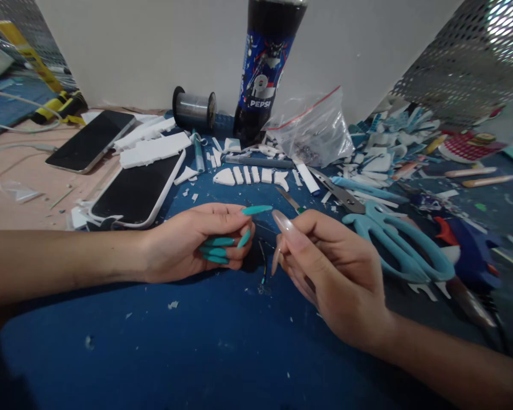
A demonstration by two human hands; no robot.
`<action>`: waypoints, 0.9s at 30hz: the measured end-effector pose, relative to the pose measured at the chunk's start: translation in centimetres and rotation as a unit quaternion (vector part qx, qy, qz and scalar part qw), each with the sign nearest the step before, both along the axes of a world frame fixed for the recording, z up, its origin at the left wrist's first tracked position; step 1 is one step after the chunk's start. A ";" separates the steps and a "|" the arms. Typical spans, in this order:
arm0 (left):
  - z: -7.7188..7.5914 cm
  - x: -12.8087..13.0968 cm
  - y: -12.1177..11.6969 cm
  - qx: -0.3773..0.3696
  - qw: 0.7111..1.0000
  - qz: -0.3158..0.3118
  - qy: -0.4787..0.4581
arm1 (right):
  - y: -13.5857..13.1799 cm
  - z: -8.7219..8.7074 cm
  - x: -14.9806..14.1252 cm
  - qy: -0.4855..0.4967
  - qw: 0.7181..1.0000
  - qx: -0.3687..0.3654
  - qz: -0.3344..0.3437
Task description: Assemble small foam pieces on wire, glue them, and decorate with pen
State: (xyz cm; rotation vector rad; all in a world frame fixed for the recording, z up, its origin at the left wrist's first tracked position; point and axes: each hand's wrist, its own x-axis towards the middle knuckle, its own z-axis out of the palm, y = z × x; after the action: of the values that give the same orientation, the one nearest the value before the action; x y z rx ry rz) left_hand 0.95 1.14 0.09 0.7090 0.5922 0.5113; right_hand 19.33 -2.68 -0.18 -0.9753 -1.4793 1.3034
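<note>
Between the two hands, a thin wire (266,229) crosses the gap, its long axis running roughly left to right above the table (154,347). From the left hand (200,239) the wire lies to the right; from the right hand (342,276) it lies to the left. Both sets of fingertips are close to it, with neither clearly nearer. A dark strand (263,263) shows below the wire, pointing away from the body, just beside the right fingers; whether it joins the wire cannot be told.

Left hand: palm turned inward, fingers curled, thumb pressed to the forefinger, seemingly on the wire. Right hand: wrist low, thumb pointing forward and left, thumb and forefinger drawn together in an apparent pinch; the exact contact is hidden. Beyond both hands, white fish pieces (266,176) form a row, head left, tail right.
</note>
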 end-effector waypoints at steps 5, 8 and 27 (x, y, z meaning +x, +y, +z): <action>0.0 0.0 -0.1 0.002 1.000 0.001 0.003 | -0.1 0.1 -0.3 -0.066 0.996 0.054 -0.010; 0.1 0.0 -0.2 0.012 1.000 -0.011 0.009 | -0.1 0.2 -0.4 -0.084 0.994 0.062 -0.016; 0.2 0.1 -0.2 0.042 0.998 -0.016 0.034 | -0.3 0.5 -0.3 -0.090 0.994 0.060 -0.003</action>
State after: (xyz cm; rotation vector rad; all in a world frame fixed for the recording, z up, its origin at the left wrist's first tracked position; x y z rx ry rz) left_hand 1.04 0.89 0.34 0.8177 0.6255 0.4859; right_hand 19.00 -2.95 0.33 -1.0388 -1.6710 1.1319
